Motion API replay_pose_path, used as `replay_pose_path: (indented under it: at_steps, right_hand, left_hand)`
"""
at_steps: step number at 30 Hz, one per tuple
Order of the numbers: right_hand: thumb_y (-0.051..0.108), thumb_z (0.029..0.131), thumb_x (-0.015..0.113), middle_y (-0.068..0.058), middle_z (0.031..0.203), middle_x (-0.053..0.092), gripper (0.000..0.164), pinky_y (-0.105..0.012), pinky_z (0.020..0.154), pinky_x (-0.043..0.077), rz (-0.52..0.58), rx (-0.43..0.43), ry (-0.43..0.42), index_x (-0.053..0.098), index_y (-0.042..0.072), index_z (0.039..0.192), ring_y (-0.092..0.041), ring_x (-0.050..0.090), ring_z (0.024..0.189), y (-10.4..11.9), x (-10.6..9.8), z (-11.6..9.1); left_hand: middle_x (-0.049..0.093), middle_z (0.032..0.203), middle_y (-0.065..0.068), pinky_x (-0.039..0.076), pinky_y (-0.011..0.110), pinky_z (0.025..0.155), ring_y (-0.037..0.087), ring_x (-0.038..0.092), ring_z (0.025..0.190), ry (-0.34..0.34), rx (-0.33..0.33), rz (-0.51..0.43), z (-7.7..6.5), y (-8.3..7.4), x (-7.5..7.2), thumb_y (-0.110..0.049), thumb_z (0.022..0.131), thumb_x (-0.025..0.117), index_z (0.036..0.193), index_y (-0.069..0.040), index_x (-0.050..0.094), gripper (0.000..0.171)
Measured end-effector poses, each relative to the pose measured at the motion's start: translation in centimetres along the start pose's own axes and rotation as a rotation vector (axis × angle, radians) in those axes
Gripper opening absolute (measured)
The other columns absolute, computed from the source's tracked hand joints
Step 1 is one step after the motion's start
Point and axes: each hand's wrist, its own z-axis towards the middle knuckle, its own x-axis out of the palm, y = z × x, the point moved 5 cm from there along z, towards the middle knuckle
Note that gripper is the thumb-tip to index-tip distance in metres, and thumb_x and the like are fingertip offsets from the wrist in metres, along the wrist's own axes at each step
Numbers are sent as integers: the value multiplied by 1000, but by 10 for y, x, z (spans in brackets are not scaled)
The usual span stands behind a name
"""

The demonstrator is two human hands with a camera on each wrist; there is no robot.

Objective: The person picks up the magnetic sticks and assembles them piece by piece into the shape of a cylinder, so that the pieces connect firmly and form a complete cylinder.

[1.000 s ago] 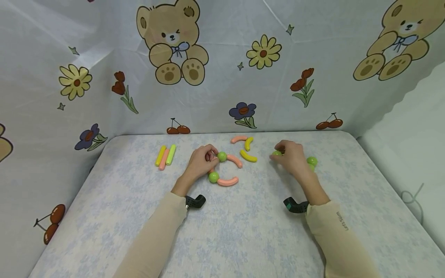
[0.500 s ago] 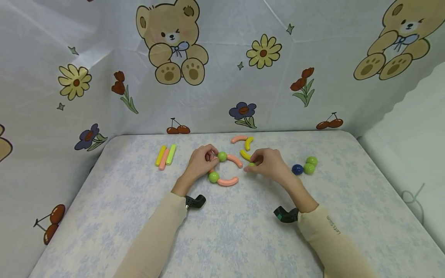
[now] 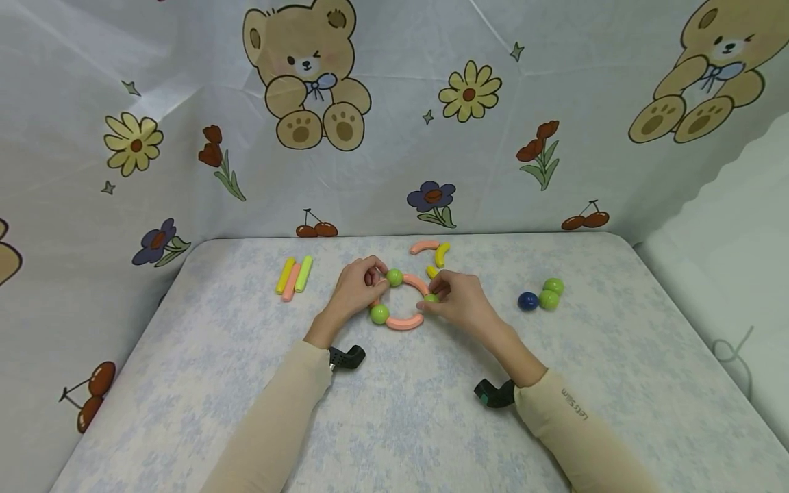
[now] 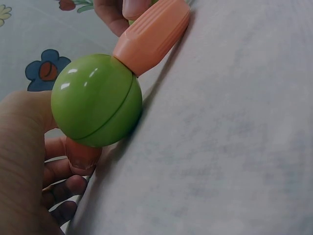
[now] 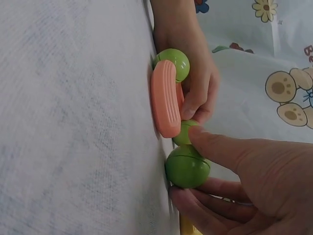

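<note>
In the head view, curved salmon-orange rods and green balls form a ring on the table. My left hand (image 3: 357, 284) grips the curved rod (image 4: 83, 154) on the ring's left side, its fingertips right at the far green ball (image 3: 394, 277). A near-left green ball (image 3: 379, 314) joins that rod to the front curved rod (image 3: 404, 323). My right hand (image 3: 464, 302) pinches another green ball (image 5: 187, 166) between thumb and fingers, right at the ring's right side, between the ends of the front rod and the right-hand curved rod (image 3: 416, 283).
Straight yellow (image 3: 285, 276), orange (image 3: 292, 283) and lime sticks (image 3: 303, 274) lie at the left. Beyond the ring lie a curved orange piece (image 3: 424, 247) and curved yellow pieces (image 3: 442, 255). Right of my right hand sit a blue ball (image 3: 527, 301) and two green balls (image 3: 548, 300).
My right hand has moved left with a green ball, from near the loose balls to the ring's right side. The blue ball has come into sight. My left hand has stayed in place.
</note>
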Motion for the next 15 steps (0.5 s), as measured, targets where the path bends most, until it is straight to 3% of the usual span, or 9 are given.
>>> replay_pose_path:
  at_steps: [5,9,12,15]
  right_hand:
    - [28,86,91,-10,104,76,48,-39,82,59,-12,-45,18,71,1,120,-25,73,95,3,0,0]
    - [31,82,93,-10,120,73,58,-38,84,56,-16,-103,111,70,5,129,-24,69,104,5,3,0]
    - [31,79,96,-11,131,67,56,-38,87,53,-22,-137,184,73,8,125,-25,64,109,6,6,-2]
    - [32,78,96,-13,134,62,53,-38,88,52,-38,-157,206,74,9,121,-25,61,108,7,9,-3]
  left_hand:
    - [59,75,2,40,33,72,19,51,73,1,2,2,0,-1,0,-16,89,72,103,-14,71,14]
    - [59,75,2,40,33,72,19,51,73,-1,3,-1,0,-1,-1,-16,89,72,103,-14,71,14]
    - [59,75,2,40,33,72,19,51,73,1,1,-3,0,-2,-1,-16,89,71,103,-14,71,14]
    - [59,76,2,40,33,72,19,51,73,7,0,-4,0,-2,-1,-16,90,71,104,-14,72,14]
